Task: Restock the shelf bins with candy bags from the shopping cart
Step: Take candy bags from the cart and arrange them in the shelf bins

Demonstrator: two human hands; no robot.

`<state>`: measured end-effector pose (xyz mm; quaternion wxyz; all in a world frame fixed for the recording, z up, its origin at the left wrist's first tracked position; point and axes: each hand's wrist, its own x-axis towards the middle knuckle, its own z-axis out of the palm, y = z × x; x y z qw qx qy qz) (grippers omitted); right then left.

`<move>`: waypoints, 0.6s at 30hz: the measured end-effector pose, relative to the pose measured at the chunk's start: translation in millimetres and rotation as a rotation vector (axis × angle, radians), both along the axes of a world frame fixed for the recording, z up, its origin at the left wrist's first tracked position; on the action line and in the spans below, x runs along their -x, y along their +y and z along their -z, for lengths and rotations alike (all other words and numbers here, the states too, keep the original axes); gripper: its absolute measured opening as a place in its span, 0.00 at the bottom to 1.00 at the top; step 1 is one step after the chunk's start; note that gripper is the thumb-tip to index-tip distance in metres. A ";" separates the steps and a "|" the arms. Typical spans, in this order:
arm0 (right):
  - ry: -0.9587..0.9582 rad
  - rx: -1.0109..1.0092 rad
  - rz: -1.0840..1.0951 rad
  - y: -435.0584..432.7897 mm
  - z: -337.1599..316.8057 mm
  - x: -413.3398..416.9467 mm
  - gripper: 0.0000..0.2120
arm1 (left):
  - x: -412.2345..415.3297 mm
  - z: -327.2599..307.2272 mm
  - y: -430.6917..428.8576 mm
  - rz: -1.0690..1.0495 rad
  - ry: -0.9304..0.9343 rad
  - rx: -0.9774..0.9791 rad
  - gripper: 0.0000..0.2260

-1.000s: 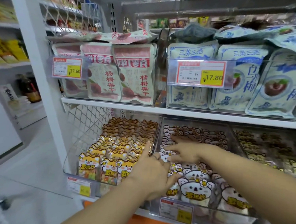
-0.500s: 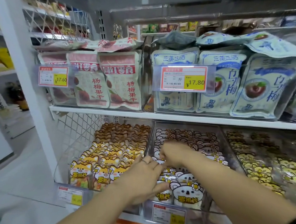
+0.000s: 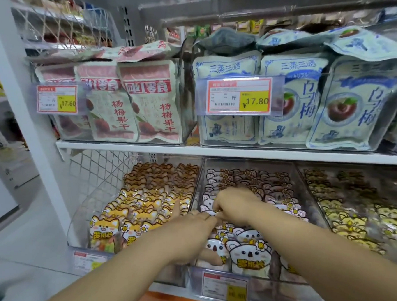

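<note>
Reaches deep into the middle bin point(image 3: 276, 294) on the lower shelf point(image 3: 171, 290), centre of frame. Lays the left hand point(image 3: 187, 234) over the front koala bags point(image 3: 249, 252), thumb sticking up, fingers bent down among the packets. Can't tell whether gripping any. Sets the right hand point(image 3: 236, 206) just behind, knuckles up, fingertips buried in the rows. Again, can't tell a grip from a push. Touches hand to hand at the fingers. Finds the koala bags standing upright in rows, filling the bin front to back. Sees fox bags point(image 3: 104, 228) packed the same way at lower left, yellow bags point(image 3: 352, 222) at right. Above, along the upper shelf point(image 3: 239, 151): red bags point(image 3: 153, 105) at left beside a 17.60 tag point(image 3: 56, 98), blue bags point(image 3: 351, 107) at right beside a 17.80 tag point(image 3: 240, 95), more lying flat on top. Catches a third tag point(image 3: 224, 287) clipped to the middle bin's front, bottom centre.
</note>
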<state>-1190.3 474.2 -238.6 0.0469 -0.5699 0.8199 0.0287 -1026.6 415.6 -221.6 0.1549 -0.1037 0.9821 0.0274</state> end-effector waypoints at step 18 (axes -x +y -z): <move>-0.137 -0.228 0.162 53.6 -13.0 15.1 0.15 | 24.1 7.3 0.6 0.101 -0.034 0.214 0.47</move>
